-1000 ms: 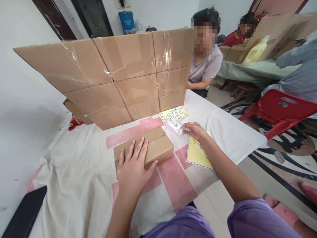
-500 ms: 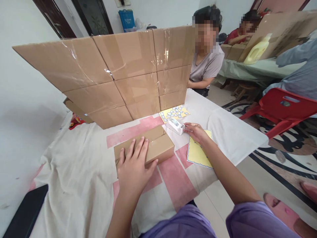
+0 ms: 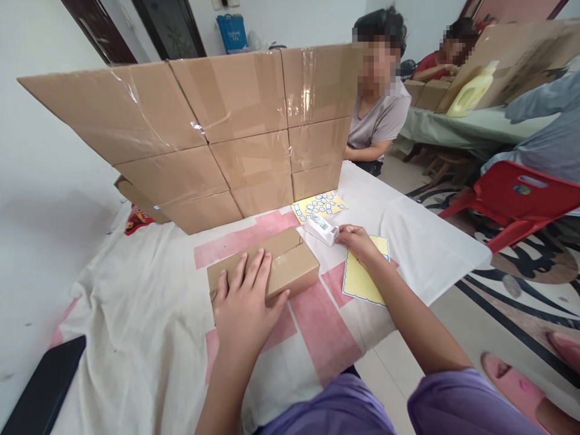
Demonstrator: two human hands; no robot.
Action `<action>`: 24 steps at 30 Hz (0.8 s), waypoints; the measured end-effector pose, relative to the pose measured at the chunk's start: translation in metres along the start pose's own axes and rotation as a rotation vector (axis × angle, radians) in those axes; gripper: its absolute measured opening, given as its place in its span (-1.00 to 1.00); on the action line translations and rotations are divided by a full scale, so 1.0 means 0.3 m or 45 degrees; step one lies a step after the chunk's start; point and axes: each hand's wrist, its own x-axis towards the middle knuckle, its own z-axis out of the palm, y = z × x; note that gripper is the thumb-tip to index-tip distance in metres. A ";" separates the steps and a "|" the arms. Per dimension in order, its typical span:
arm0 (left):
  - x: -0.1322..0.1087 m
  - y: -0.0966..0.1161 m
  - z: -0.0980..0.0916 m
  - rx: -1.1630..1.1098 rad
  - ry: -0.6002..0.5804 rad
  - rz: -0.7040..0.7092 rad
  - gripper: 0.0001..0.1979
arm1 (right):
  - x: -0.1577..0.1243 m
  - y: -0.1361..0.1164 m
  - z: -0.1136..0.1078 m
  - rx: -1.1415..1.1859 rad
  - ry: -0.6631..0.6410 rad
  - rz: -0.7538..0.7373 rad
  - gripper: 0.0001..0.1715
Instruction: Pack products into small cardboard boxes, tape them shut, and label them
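Note:
A small brown cardboard box (image 3: 290, 263) lies on the cloth-covered table (image 3: 136, 314) in front of me. My left hand (image 3: 244, 302) rests flat on its near end, fingers spread. My right hand (image 3: 360, 241) reaches to the right of the box, fingertips pinched at the end of a small white tape dispenser (image 3: 321, 229). Under my right wrist lies a yellow sheet (image 3: 362, 281). A second yellow sheet with several small stickers (image 3: 319, 206) lies just beyond the dispenser.
A taped wall of cardboard boxes (image 3: 217, 127) stands across the far side of the table. A person in a grey shirt (image 3: 380, 115) sits behind it to the right. A red plastic chair (image 3: 516, 202) stands on the right; a dark object (image 3: 40, 389) lies at the near left.
Almost nothing has changed. My right hand stays at the end of the tape dispenser and my left hand stays flat on the box; the view shifted slightly.

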 end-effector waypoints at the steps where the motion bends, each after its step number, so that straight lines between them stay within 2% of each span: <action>1: 0.000 0.000 -0.001 -0.001 0.002 -0.002 -0.38 | 0.004 0.004 0.000 -0.018 -0.001 -0.011 -0.49; 10: -0.002 0.002 0.003 -0.007 0.013 -0.013 -0.37 | 0.043 0.036 -0.013 -0.058 -0.046 -0.011 -0.39; 19: 0.001 -0.001 0.008 0.004 0.024 -0.009 -0.36 | 0.025 0.022 -0.035 0.001 -0.059 0.038 -0.42; 24: -0.001 0.003 0.011 -0.027 0.036 -0.022 -0.34 | 0.016 0.005 -0.033 0.007 -0.047 0.053 -0.28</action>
